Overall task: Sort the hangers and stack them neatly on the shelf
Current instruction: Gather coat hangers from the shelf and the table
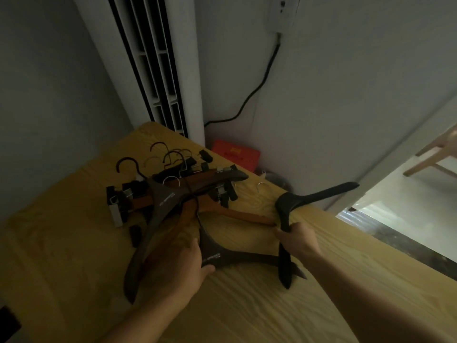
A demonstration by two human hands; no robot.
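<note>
A tangled pile of hangers (173,191) lies on a yellow wood-grain surface (235,313): dark ones, brown wooden ones and clip hangers with black clips. My right hand (299,241) grips a black hanger (316,194) by one arm, its other arm pointing up to the right. My left hand (183,266) holds the middle of a second black hanger (247,258) that lies flat on the surface. A long dark grey hanger (153,226) and a brown wooden hanger (235,214) lie between the pile and my hands.
A tall white air-conditioner unit (158,70) stands in the corner behind the surface, with a black cable (259,85) running down the wall. A red box (236,154) sits on the floor behind. To the right are a light floor and wooden furniture legs (435,154).
</note>
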